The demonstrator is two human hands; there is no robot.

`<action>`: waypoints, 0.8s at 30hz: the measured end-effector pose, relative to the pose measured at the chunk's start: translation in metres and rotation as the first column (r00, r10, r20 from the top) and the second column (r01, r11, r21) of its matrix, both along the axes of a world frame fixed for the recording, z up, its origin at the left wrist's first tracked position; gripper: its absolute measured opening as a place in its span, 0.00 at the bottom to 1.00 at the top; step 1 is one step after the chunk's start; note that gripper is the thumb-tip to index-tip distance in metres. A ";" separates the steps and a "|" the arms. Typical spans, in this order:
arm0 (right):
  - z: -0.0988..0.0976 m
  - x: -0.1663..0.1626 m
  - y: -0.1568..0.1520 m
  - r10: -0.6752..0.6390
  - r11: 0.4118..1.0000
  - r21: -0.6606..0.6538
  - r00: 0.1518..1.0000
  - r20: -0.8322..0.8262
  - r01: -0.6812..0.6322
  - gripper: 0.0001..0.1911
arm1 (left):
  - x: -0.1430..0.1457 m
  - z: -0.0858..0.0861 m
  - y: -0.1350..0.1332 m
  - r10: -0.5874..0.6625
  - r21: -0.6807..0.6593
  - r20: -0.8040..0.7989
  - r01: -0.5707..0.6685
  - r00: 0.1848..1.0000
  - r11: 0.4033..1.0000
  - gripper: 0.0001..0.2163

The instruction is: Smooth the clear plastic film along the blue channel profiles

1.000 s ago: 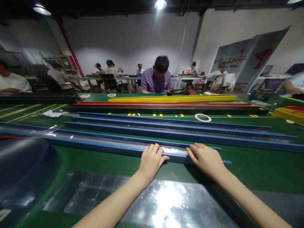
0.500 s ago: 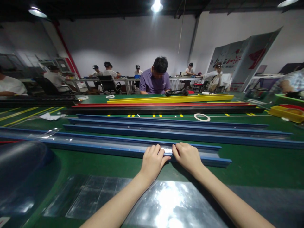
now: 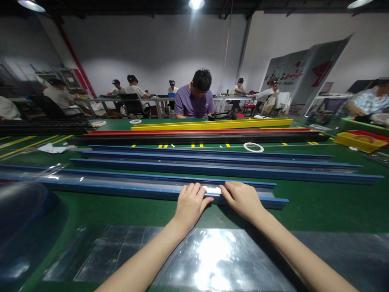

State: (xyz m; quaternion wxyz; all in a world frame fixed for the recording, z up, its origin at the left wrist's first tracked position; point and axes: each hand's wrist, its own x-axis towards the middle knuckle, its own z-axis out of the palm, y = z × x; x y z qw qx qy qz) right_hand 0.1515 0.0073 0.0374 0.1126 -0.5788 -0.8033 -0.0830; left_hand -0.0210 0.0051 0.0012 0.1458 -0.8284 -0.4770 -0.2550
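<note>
Green desk's far edge (image 3: 158, 120) is lying beyond the nearest blue channel (image 3: 121, 184). Left hand (image 3: 190, 201) and right hand (image 3: 242, 198) are resting half-curled over it, grip unclear.

Head view: single camera, worn on the person's head. Station: above the near side of the green worktable (image 3: 331, 207). Facing: forward and down, across the tabletop toward the pale rear wall (image 3: 146, 48). Near field: forearms (image 3: 146, 263) rising from the bottom edge; left hand (image 3: 190, 205) and right hand (image 3: 243, 198) close to the lens, about mid-width, below mid-height. Middle field: nearest blue channel profile (image 3: 127, 191), seen from above, lying crosswise to the line of sight. Far field: co-worker in purple shirt (image 3: 194, 100), across the table, near centre. Top edge: ceiling lamp (image 3: 196, 4).
</note>
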 end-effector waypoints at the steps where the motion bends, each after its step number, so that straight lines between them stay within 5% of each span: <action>1: 0.003 0.007 -0.001 -0.023 0.999 -0.027 1.000 -0.009 0.023 0.22 | 0.000 0.000 0.000 -0.011 -0.004 0.017 0.011 1.000 1.000 0.12; 9: 0.018 0.064 -0.003 0.083 0.925 -0.347 0.973 -0.218 -0.156 0.19 | 0.000 0.000 0.000 -0.045 0.037 0.098 0.041 0.994 0.998 0.10; 16: 0.016 0.069 0.001 0.081 0.889 -0.403 0.940 -0.330 -0.218 0.19 | 0.000 0.004 -0.002 -0.047 0.076 0.141 0.036 0.989 0.996 0.11; 24: 0.014 0.055 0.000 0.054 0.936 -0.317 0.952 -0.301 -0.153 0.17 | -0.001 0.003 0.003 0.017 0.081 0.243 -0.038 0.970 0.996 0.10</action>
